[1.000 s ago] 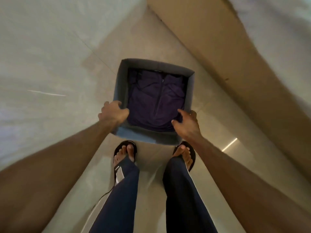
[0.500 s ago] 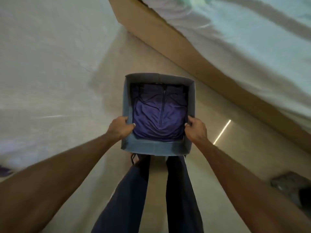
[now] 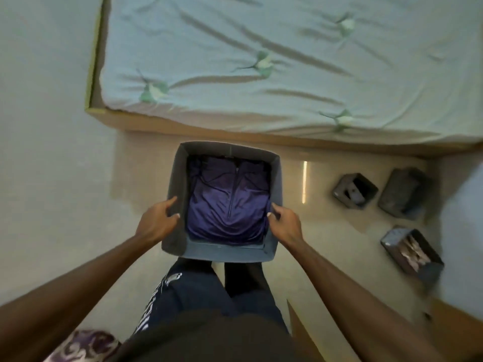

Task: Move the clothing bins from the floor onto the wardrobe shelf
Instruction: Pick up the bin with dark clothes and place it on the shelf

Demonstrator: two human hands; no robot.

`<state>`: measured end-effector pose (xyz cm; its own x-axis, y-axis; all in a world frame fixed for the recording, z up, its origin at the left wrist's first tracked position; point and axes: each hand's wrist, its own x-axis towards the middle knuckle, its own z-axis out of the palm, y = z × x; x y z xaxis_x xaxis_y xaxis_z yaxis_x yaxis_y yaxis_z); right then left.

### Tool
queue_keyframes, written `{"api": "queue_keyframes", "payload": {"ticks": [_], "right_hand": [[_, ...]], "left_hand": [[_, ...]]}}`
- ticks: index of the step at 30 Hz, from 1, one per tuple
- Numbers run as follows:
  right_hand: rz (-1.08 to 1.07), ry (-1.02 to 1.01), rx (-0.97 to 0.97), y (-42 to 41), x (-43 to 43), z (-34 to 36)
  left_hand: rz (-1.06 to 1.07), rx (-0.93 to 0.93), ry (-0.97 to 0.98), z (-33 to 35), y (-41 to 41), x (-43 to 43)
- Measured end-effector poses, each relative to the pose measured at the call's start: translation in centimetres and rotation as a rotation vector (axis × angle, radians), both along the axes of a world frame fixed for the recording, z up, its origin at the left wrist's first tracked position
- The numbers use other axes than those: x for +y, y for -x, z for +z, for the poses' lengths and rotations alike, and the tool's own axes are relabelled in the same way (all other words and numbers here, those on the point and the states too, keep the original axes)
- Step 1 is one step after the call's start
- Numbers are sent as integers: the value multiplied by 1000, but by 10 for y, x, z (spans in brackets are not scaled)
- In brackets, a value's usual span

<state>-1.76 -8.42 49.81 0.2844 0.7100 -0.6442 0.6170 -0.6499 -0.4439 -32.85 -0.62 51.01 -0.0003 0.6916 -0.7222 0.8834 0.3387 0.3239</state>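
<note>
A grey fabric bin (image 3: 224,253) is held up off the floor in front of my legs, with a folded purple zip top (image 3: 228,202) lying inside. My left hand (image 3: 156,222) grips the bin's left wall, thumb over the rim. My right hand (image 3: 286,223) grips the right wall the same way. Three more grey bins stand on the floor at the right: one (image 3: 354,190) near the bed, one (image 3: 402,193) beside it, and a third (image 3: 413,252) closer to me with pale clothing inside. No wardrobe shelf is in view.
A bed with a pale blue sheet (image 3: 261,61) on a wooden frame (image 3: 235,130) fills the top of the view. A pale wall (image 3: 47,126) runs along the left. A purple patterned cloth (image 3: 83,344) lies at the bottom left. Wooden panels (image 3: 449,327) show at the bottom right.
The bin has come up from the floor to thigh height in both hands. My view has swung right, so the bed and the other bins now show.
</note>
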Motion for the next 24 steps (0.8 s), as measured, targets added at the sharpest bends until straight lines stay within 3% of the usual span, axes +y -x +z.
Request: {"api": "queue_keyframes", "payload": {"ticks": [5, 15, 24], "right_hand": [[-235, -71, -28, -86, -47, 56], [-748, -233, -182, -248, -136, 103], [-1232, -343, -352, -349, -246, 120]], "left_hand": [[-250, -44, -99, 60, -111, 18], [-691, -184, -161, 97, -364, 43], [-1171, -304, -195, 117, -613, -10]]}}
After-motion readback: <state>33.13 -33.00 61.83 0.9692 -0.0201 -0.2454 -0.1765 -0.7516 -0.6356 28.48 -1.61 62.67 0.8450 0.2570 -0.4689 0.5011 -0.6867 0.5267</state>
